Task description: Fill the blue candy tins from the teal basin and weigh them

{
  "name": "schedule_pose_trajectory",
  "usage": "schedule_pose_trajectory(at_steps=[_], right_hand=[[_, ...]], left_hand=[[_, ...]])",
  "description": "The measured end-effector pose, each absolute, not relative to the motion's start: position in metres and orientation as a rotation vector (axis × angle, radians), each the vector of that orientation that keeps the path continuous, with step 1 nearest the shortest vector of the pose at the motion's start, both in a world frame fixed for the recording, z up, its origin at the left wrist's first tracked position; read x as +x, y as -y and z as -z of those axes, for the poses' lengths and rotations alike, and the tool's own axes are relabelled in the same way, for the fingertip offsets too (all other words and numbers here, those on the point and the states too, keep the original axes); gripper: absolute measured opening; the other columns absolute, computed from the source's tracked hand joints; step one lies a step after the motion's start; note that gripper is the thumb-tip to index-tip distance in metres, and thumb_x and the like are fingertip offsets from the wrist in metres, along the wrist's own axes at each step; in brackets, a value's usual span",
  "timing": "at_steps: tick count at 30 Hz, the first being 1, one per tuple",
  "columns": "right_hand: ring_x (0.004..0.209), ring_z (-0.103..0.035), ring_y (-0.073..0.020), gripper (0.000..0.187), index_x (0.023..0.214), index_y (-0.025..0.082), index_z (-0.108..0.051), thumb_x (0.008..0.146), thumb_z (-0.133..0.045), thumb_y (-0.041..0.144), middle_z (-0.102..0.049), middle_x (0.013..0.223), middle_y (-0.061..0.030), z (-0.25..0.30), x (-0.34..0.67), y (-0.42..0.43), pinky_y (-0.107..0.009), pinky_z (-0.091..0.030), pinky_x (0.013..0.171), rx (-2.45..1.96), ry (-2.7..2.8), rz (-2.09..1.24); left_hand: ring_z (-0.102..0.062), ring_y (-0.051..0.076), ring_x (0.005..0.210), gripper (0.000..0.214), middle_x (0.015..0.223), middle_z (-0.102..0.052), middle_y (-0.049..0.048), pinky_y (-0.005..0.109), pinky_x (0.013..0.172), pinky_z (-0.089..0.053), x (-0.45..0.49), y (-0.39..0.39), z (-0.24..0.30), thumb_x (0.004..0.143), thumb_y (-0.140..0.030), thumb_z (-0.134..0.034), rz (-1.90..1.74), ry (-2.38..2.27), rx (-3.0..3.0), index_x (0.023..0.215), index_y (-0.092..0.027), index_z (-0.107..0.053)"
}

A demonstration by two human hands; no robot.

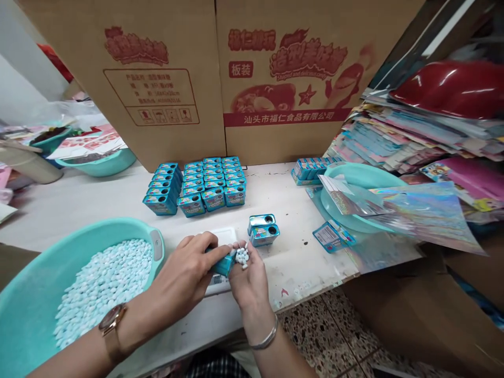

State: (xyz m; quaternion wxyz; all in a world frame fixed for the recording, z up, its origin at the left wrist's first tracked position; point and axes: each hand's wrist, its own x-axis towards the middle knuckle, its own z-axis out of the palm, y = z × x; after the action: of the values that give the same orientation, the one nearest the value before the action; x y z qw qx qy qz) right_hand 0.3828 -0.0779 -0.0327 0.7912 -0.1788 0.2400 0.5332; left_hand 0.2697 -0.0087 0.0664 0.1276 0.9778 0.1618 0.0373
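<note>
My left hand [191,265], with a watch on its wrist, grips a small blue candy tin [223,264] tilted toward my other palm. Cupped and palm up, my right hand [250,286] holds several small pale candies [242,256] beside the tin's end. Under both hands is a white digital scale [218,283], mostly hidden. Two similar blue tins [263,235] stand just past my right hand, each with a dark round hole in its top. At my left sits a turquoise basin [23,310] with many pale blue and white candies [106,283].
Rows of blue tins [214,197] stand before a tall cardboard box [165,142]. More tins [309,169] are behind a turquoise bowl [366,174] with shiny sheets [421,205]. A flat blue package [333,236] lies nearby. Stacked printed cards [381,142] and a red bowl [449,89] are at right.
</note>
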Motion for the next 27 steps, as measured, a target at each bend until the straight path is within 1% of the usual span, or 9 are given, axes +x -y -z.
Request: schedule_pose_trajectory(at_steps=[7, 13, 17, 21, 23, 27], right_hand=[[0.071, -0.065, -0.0118, 0.011, 0.08, 0.018, -0.06, 0.089, -0.055, 0.023, -0.065, 0.072, 0.0007, 0.034, 0.381, 0.075, -0.026, -0.056, 0.075, -0.376, -0.475, -1.169], [0.07, -0.065, -0.0116, 0.012, 0.079, 0.018, -0.061, 0.088, -0.056, 0.024, -0.066, 0.071, 0.0009, 0.032, 0.379, 0.072, -0.026, -0.056, 0.075, -0.34, -0.493, -1.18], [0.07, -0.064, -0.0119, 0.011, 0.078, 0.018, -0.061, 0.086, -0.06, 0.026, -0.065, 0.072, 0.0011, 0.032, 0.379, 0.07, -0.026, -0.055, 0.074, -0.381, -0.424, -1.2], [0.073, -0.064, -0.0134, 0.012, 0.079, 0.018, -0.061, 0.084, -0.065, 0.029, -0.066, 0.074, 0.001, 0.033, 0.379, 0.07, -0.03, -0.056, 0.077, -0.474, -0.353, -1.174], [0.073, -0.064, -0.0134, 0.013, 0.081, 0.018, -0.062, 0.084, -0.064, 0.03, -0.066, 0.075, 0.0005, 0.031, 0.379, 0.069, -0.03, -0.056, 0.079, -0.478, -0.361, -1.176], [0.073, -0.064, -0.012, 0.013, 0.08, 0.017, -0.063, 0.088, -0.058, 0.026, -0.065, 0.075, 0.0002, 0.024, 0.382, 0.067, -0.027, -0.054, 0.08, -0.408, -0.458, -1.224]], left_hand=[[-0.051, 0.023, 0.09, 0.061, 0.104, -0.054, 0.0064, 0.038, 0.077, -0.043, 0.269, 0.011, -0.068, 0.083, -0.002, -0.043, -0.107, -0.493, 2.856, 0.137, -0.032, -0.048], [-0.052, 0.023, 0.09, 0.055, 0.105, -0.055, 0.0067, 0.038, 0.076, -0.044, 0.265, 0.006, -0.067, 0.082, -0.003, -0.047, -0.095, -0.543, 2.829, 0.129, -0.03, -0.056], [-0.053, 0.023, 0.092, 0.056, 0.106, -0.055, 0.0071, 0.038, 0.078, -0.046, 0.263, 0.007, -0.068, 0.084, -0.004, -0.045, -0.156, -0.53, 2.795, 0.134, -0.029, -0.052], [-0.053, 0.024, 0.09, 0.058, 0.104, -0.055, 0.0064, 0.039, 0.076, -0.046, 0.261, 0.007, -0.069, 0.085, -0.004, -0.045, -0.138, -0.536, 2.792, 0.136, -0.031, -0.05], [-0.053, 0.023, 0.091, 0.059, 0.106, -0.054, 0.0063, 0.039, 0.077, -0.046, 0.259, 0.006, -0.069, 0.084, -0.004, -0.046, -0.164, -0.557, 2.764, 0.136, -0.032, -0.05], [-0.053, 0.022, 0.097, 0.061, 0.111, -0.052, 0.0056, 0.038, 0.081, -0.045, 0.254, 0.004, -0.068, 0.084, -0.003, -0.047, -0.227, -0.552, 2.72, 0.137, -0.034, -0.047]])
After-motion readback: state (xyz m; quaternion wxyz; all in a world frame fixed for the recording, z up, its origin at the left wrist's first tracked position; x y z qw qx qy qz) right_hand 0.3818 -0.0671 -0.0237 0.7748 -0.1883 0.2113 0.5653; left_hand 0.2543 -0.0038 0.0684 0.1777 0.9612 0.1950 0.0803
